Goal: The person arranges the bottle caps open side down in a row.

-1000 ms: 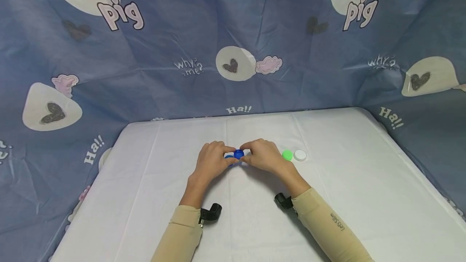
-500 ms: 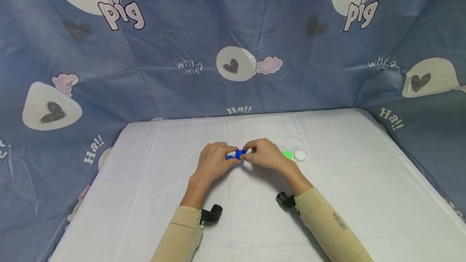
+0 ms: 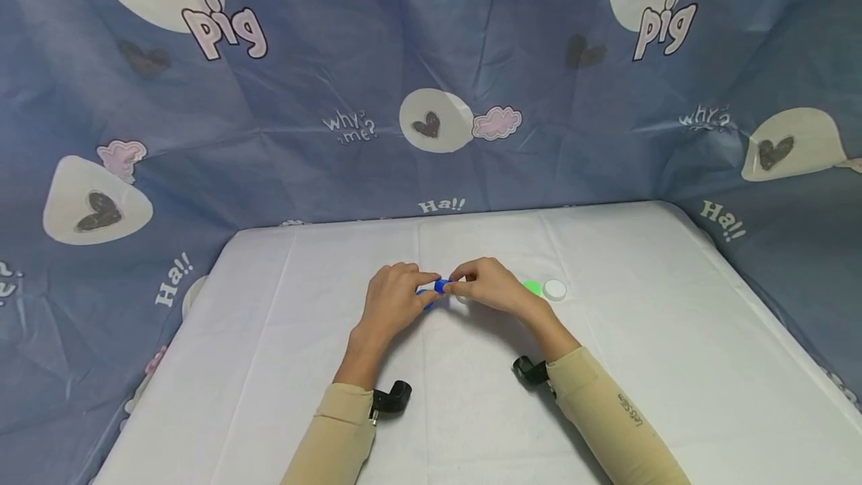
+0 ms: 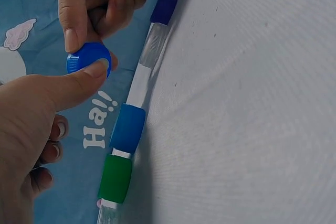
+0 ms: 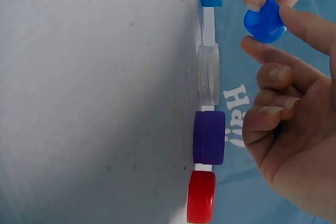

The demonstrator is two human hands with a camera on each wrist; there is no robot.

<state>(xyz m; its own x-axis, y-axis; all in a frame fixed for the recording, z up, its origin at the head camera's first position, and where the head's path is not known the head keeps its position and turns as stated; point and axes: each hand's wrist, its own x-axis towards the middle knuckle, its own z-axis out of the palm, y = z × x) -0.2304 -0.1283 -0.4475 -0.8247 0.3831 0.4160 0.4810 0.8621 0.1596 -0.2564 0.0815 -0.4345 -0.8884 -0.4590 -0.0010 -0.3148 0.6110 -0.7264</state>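
Observation:
A blue bottle cap [image 3: 441, 286] is raised between both hands over the table. My left hand [image 3: 393, 298] pinches its edge, with the thumb [image 4: 86, 80] lying across the cap in the left wrist view. From the other side my right hand [image 3: 488, 284] has its thumb and index fingertip at the cap's rim; its other fingers are curled in the right wrist view. Just below the held cap, a lighter blue cap [image 4: 128, 128] stands in a row on the table, near a clear cap [image 5: 209, 74].
The row also has a dark green cap [image 4: 115, 178], a purple cap [image 5: 209, 137], a red cap [image 5: 201, 196], a light green cap [image 3: 532, 287] and a white cap [image 3: 555, 290]. A white cloth covers the table [image 3: 303, 365]; a blue printed curtain [image 3: 323, 171] hangs behind.
The held blue cap has turned between the fingertips: its round face pointed at the head camera, and now its side shows. The right fingers have shifted slightly; the left hand is nearly still.

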